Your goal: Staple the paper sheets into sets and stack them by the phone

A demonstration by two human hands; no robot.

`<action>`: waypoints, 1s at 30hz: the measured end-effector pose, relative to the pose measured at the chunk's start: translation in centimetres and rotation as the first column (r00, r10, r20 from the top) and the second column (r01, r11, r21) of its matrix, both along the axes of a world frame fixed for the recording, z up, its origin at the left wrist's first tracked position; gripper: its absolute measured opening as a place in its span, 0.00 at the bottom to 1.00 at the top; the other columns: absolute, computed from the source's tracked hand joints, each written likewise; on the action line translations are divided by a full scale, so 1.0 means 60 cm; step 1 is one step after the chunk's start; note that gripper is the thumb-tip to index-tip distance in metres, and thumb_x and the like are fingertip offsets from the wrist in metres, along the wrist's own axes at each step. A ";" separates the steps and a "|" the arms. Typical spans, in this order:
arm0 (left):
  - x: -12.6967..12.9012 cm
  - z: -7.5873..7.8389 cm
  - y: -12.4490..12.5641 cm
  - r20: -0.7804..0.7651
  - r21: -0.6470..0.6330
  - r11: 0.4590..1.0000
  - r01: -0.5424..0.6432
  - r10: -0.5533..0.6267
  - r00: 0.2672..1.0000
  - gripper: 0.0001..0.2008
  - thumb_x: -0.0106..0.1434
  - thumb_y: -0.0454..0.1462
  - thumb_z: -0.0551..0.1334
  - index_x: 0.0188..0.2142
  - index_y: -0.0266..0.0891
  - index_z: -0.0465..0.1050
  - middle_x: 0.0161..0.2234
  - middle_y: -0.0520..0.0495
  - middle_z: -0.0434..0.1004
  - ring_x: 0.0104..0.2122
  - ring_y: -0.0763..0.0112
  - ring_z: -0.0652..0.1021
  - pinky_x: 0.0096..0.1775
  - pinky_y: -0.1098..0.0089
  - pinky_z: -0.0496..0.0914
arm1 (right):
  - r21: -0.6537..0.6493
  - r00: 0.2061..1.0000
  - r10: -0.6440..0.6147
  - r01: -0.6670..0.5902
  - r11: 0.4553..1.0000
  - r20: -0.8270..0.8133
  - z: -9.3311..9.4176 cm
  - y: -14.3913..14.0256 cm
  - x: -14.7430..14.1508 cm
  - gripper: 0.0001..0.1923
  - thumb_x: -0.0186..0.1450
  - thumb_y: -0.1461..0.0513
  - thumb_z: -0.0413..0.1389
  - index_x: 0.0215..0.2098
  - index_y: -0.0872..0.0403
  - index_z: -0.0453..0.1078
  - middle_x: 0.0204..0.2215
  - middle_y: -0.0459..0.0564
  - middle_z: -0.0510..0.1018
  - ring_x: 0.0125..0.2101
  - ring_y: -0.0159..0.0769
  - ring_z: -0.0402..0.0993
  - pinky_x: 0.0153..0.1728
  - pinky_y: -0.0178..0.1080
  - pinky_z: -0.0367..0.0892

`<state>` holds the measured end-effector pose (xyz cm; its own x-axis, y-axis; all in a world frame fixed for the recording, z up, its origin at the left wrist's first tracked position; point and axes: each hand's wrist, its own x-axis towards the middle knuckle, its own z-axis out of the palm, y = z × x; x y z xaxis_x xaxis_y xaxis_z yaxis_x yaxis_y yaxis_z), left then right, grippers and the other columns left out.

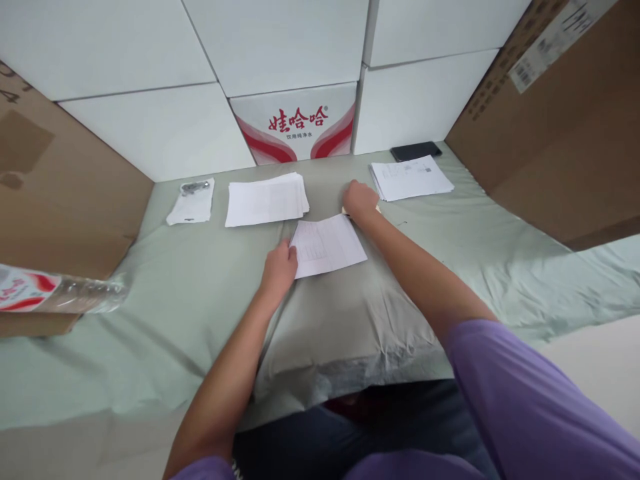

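Observation:
A white printed sheet of paper [330,245] lies on a pale green cloth [200,293] in front of me. My left hand [279,268] presses on the sheet's left edge with its fingers curled. My right hand [359,200] rests just past the sheet's far right corner, fingers closed over a small pale object that is mostly hidden. A stack of white papers [266,200] sits farther back to the left, and another stack [411,177] lies back right.
A dark phone [416,151] lies behind the right stack. A small white packet with metal pieces [191,200] sits at the back left. A plastic water bottle [55,292] pokes in from the left. White boxes [295,123] and brown cartons [560,133] wall the area.

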<state>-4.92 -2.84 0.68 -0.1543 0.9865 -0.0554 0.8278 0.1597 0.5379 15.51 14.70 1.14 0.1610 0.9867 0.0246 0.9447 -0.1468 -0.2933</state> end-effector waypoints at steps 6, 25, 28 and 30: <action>-0.003 -0.003 0.005 0.003 -0.029 1.000 -0.011 0.011 1.000 0.16 0.70 0.38 0.51 0.46 0.39 0.76 0.36 0.37 0.81 0.41 0.53 0.81 0.44 0.61 0.71 | -0.065 0.976 0.178 -0.171 0.983 0.129 0.005 0.006 -0.011 0.21 0.70 0.70 0.44 0.54 0.58 0.73 0.48 0.67 0.80 0.48 0.51 0.79 0.44 0.46 0.70; -0.022 -0.001 0.008 -0.036 -0.016 1.000 -0.007 0.006 0.999 0.18 0.72 0.42 0.50 0.50 0.40 0.76 0.35 0.39 0.82 0.40 0.53 0.81 0.43 0.62 0.71 | 0.066 0.968 0.152 -0.142 0.988 -0.198 -0.009 0.012 0.019 0.13 0.70 0.62 0.48 0.43 0.54 0.74 0.45 0.59 0.80 0.46 0.47 0.74 0.45 0.43 0.67; -0.022 0.005 0.006 -0.123 -0.029 0.999 -0.022 0.018 0.992 0.19 0.72 0.43 0.50 0.53 0.41 0.75 0.34 0.39 0.81 0.39 0.51 0.81 0.41 0.62 0.70 | 0.135 0.937 0.129 -0.089 0.987 -0.324 -0.006 0.018 0.028 0.13 0.68 0.62 0.48 0.40 0.55 0.74 0.40 0.57 0.80 0.43 0.43 0.73 0.45 0.40 0.66; -0.023 0.007 0.007 -0.139 -0.029 0.999 -0.013 0.009 0.990 0.19 0.72 0.42 0.50 0.54 0.42 0.74 0.35 0.39 0.81 0.38 0.50 0.81 0.40 0.62 0.69 | 0.176 0.914 0.122 -0.056 0.983 -0.388 -0.003 0.022 0.032 0.13 0.68 0.62 0.47 0.39 0.56 0.74 0.36 0.55 0.79 0.40 0.40 0.73 0.44 0.39 0.65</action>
<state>-6.30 -2.43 1.13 -0.1731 0.9829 -0.0622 0.8922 0.1832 0.4128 17.45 16.01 0.94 0.1016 0.9858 0.1334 0.7534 0.0113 -0.6574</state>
